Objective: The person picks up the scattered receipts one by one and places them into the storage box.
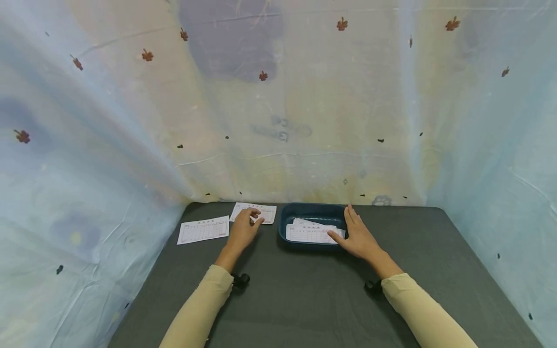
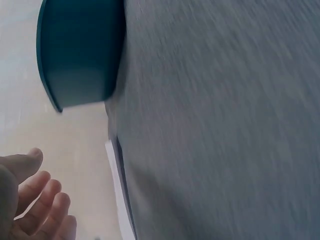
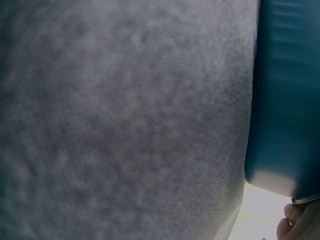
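A dark blue plastic bin stands at the back of the table with several printed paper forms lying in it. My right hand rests at the bin's right end, fingers extended along the rim and thumb reaching in over the forms. To the left of the bin, my left hand hovers above a small pile of forms, its fingers loosely bent with nothing between them. In the left wrist view, the thumb and fingers are apart. Most of the right hand is out of the right wrist view.
Another printed form lies flat on the dark grey table, left of the pile. A pale patterned curtain hangs behind the table and along both sides. Each wrist carries a small black camera.
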`<action>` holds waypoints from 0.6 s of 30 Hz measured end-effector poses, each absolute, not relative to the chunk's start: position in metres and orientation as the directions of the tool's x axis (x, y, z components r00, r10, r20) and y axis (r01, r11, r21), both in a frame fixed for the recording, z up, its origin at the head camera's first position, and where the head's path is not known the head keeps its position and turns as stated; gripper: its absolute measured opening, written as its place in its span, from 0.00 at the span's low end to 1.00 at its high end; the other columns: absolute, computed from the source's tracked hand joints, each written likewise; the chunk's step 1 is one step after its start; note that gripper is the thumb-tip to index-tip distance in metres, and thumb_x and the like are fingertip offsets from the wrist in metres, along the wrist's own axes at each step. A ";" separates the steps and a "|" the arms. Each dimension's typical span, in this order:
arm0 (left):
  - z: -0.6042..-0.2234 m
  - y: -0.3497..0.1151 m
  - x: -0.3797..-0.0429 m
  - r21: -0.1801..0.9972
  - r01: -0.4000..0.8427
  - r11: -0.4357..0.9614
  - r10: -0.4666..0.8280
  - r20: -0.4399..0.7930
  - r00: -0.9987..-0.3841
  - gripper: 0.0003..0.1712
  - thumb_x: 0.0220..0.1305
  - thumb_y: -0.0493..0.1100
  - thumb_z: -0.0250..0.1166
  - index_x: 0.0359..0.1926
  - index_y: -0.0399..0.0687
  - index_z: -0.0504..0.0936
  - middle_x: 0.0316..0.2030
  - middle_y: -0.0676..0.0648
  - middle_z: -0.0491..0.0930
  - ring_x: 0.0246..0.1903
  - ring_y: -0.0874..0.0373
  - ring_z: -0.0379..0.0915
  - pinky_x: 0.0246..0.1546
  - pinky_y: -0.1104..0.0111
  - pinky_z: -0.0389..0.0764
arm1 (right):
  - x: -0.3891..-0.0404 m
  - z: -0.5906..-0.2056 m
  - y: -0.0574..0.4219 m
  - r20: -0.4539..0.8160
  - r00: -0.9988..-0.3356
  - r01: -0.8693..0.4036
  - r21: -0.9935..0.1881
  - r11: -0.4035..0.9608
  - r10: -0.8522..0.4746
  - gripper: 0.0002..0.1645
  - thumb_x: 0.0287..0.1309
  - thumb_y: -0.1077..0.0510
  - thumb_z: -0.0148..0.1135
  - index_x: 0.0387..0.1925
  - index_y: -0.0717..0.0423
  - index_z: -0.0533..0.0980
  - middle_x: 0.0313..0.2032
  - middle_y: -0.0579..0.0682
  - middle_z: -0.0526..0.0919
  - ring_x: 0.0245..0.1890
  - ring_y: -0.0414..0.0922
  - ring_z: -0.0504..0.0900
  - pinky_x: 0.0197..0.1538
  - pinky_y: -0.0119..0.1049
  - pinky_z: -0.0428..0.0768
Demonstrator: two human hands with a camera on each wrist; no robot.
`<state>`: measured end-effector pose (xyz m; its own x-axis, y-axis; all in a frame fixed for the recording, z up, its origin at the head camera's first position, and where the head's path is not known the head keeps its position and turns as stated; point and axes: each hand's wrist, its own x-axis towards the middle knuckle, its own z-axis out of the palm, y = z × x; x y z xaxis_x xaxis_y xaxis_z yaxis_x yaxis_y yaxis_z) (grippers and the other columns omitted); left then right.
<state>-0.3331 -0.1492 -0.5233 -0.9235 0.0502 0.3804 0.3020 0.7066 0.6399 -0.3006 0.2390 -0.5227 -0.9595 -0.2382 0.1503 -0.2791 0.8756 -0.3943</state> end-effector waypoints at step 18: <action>-0.532 -0.229 -0.323 0.654 0.119 0.747 -0.076 0.262 -0.962 0.21 0.76 0.46 0.70 0.60 0.35 0.83 0.50 0.35 0.82 0.50 0.39 0.80 0.53 0.46 0.81 | -0.300 -0.523 0.241 0.146 -0.960 -0.279 -0.406 0.870 -0.240 0.69 0.72 0.25 0.57 0.85 0.69 0.41 0.86 0.65 0.35 0.84 0.67 0.43 0.82 0.66 0.49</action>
